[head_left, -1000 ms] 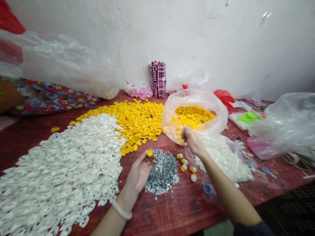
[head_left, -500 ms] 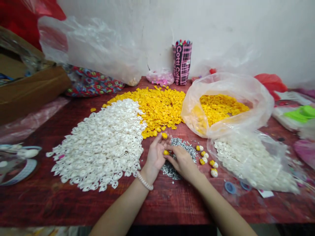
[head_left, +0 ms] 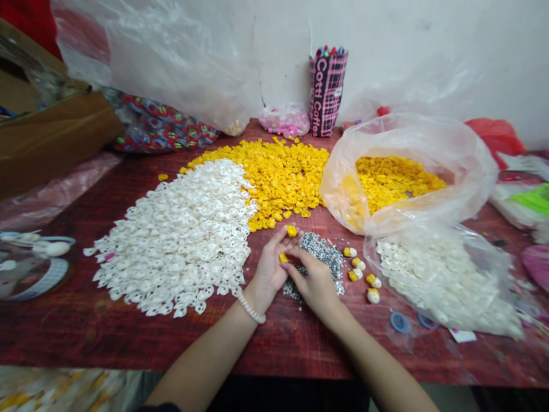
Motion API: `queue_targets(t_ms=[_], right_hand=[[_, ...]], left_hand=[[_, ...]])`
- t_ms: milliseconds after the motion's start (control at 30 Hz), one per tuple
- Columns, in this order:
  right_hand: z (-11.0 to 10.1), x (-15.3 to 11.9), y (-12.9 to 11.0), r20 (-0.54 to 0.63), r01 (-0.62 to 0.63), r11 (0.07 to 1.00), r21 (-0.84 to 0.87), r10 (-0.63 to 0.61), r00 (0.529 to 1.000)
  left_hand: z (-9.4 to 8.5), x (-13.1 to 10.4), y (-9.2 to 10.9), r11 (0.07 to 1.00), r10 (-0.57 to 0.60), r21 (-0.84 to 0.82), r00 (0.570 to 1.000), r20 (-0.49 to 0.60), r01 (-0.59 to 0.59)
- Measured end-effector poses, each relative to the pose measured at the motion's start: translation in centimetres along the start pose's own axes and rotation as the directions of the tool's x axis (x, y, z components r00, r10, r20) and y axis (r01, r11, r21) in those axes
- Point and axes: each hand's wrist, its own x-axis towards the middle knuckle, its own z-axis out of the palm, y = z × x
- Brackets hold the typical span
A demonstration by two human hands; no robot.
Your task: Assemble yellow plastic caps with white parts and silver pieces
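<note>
My left hand [head_left: 270, 260], a coiled band on its wrist, is turned palm up with its fingers curled. At its fingertips sits a small yellow plastic piece [head_left: 291, 230]. Over that palm, my right hand [head_left: 311, 280] pinches a second yellow piece [head_left: 283, 258]; the fingers partly cover it. Beneath and beside the hands lie small silvery-grey bits [head_left: 323, 252]. A heap of white plastic pieces with holes [head_left: 180, 240] spreads to the left, and loose yellow pieces [head_left: 287, 177] are piled beyond. Several joined yellow-and-white pieces [head_left: 355, 274] lie right of my right hand.
An open plastic bag [head_left: 467, 177] of yellow pieces and a clear bag of white pieces [head_left: 450, 280] occupy the right. A Cotti Coffee bag [head_left: 328, 94] stands by the wall. On the left are a cardboard box [head_left: 55, 143] and a tape roll [head_left: 47, 280].
The view has shifted slightly, so the table's front edge shows more. The yellow piece between my hands has moved or turned a little in the right fingers. Both hands stay close together.
</note>
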Motion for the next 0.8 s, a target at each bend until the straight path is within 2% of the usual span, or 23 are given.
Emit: queue_targets(t_ms=[133, 233, 333, 433, 600, 800], right_hand=[[0.0, 0.0, 0.2, -0.003, -0.02, 0.998, 0.053, 0.02, 1.0], [-0.1, 0.2, 0.1, -0.002, 0.036, 0.999, 0.008, -0.036, 0.999], [-0.1, 0.3, -0.1, 0.016, 0.062, 0.998, -0.028, -0.061, 0.998], [0.0, 0.4, -0.2, -0.007, 0.009, 1.0, -0.008, -0.009, 1.0], [-0.3, 0.6, -0.3, 0.003, -0.022, 0.997, 0.069, 0.022, 1.0], [0.0, 0.4, -1.0, -0.01, 0.051, 0.996, -0.076, -0.052, 0.999]], left_hand=[[0.1, 0.1, -0.3, 0.993, 0.088, 0.078, 0.996, 0.036, -0.09], [-0.1, 0.2, -0.7, 0.972, 0.173, 0.146, 0.982, 0.073, -0.182], [-0.4, 0.2, -1.0, 0.957, 0.198, 0.207, 0.979, 0.054, -0.205], [-0.6, -0.1, -1.2, 0.953, 0.185, 0.24, 0.983, 0.015, -0.183], [-0.3, -0.3, -1.1, 0.979, 0.12, 0.167, 0.993, -0.014, -0.116], [-0.3, 0.1, -1.1, 0.982, 0.077, 0.177, 0.996, -0.034, -0.07]])
